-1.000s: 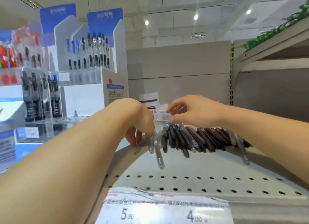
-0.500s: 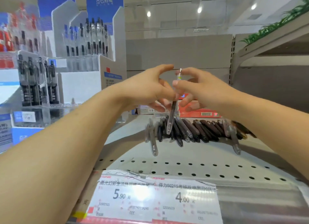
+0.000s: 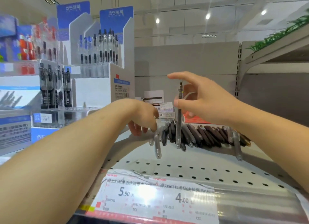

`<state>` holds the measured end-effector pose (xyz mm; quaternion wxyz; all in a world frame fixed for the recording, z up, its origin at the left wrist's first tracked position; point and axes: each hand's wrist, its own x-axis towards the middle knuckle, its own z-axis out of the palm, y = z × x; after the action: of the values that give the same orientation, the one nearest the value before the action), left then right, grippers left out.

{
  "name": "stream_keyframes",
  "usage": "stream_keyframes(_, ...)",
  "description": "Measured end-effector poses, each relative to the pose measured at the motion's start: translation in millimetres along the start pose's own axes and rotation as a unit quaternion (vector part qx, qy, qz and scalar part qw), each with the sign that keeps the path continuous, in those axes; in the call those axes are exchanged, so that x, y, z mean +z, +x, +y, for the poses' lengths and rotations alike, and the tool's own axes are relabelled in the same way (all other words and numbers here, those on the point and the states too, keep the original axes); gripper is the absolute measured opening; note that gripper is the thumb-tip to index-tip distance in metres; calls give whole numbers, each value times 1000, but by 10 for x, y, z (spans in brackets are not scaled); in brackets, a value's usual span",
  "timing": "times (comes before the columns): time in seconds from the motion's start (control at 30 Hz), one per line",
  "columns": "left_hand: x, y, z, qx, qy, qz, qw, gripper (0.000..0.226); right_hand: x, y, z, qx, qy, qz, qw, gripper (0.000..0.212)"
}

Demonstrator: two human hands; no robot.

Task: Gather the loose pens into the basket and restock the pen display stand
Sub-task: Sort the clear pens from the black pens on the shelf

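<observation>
From the head camera I see my right hand [image 3: 205, 102] raised above the shelf [image 3: 192, 158], thumb and a finger pinching one pen [image 3: 179, 117] that stands nearly upright, its lower end among the loose pens [image 3: 200, 135] lying in a row across the shelf; the index finger is stretched out straight above it. My left hand [image 3: 143, 117] hangs low at the left end of that row, fingers loosely curled downward beside the leftmost pens; I cannot see it holding anything. To the left stands the pen display stand [image 3: 102, 60], white with blue headers, its tiers holding upright pens with dark and blue grips. A nearer clear holder [image 3: 55, 86] holds more dark pens. Small flat boxes [image 3: 160, 105] sit behind the row. Price labels [image 3: 150, 197] run along the shelf edge.
</observation>
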<state>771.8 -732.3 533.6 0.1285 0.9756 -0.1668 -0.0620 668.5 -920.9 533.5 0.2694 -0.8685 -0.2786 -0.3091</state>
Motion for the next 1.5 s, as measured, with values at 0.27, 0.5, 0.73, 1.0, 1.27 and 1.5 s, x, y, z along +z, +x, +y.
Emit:
stream_keyframes(0.27,15,75,-32,-27,65,-7,997,62,59,106,11,-12,-8,-21,1000,44)
stream_keyframes(0.5,-208,-213,-61,127,-206,124,962,84,43,75,34,-14,-3,-11,1000,68)
stream_keyframes(0.73,-128,-510,165,276,-190,49,941,34,4,82,62,19,1,-1,1000,87)
stream_keyframes(1.0,-92,-559,234,285,-144,55,946,10,-11,44,59,-3,-7,-11,1000,65)
stream_keyframes(1.27,-102,-503,205,286,-156,45,944,13,2,51,89,-8,-26,-2,1000,52)
stream_keyframes(1.5,-179,-366,46,142,-160,38,976,41,22,59,83,-3,-5,12,1000,41)
